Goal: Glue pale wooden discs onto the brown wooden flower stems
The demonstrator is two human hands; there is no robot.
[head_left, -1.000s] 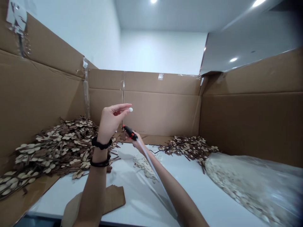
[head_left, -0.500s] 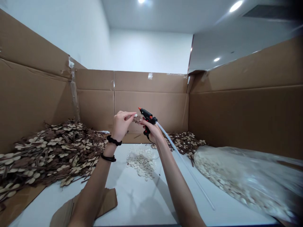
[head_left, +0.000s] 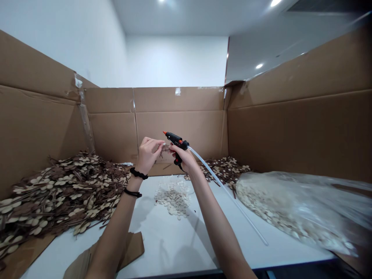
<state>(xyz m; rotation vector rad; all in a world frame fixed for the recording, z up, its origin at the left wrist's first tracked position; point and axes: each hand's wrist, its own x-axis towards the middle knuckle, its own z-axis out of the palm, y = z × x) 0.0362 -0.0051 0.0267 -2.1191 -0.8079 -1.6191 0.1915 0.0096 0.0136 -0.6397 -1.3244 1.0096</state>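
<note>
My right hand [head_left: 181, 157] is wrapped round a black hot glue gun [head_left: 176, 138] with an orange tip, raised above the white table [head_left: 180, 244]. A long clear glue stick [head_left: 226, 190] trails from the gun's back down along my forearm. My left hand [head_left: 147, 152] is pinched at the fingertips, pressing a small pale disc onto a brown wooden twig piece [head_left: 165, 149] held just under the gun's tip. The disc itself is mostly hidden by my fingers. Two black bands circle my left wrist.
A big heap of brown twigs with pale round leaves [head_left: 58, 190] fills the left. A small pile of loose pale discs [head_left: 173, 195] lies mid-table. A smaller twig heap [head_left: 225, 168] and a clear bag of discs [head_left: 290, 209] lie right. Cardboard walls [head_left: 180, 116] surround everything; cardboard scrap [head_left: 130, 248] lies near.
My left hand came down from a raised position with the white disc and met the twig piece at the glue gun. The right hand lifted the gun upward.
</note>
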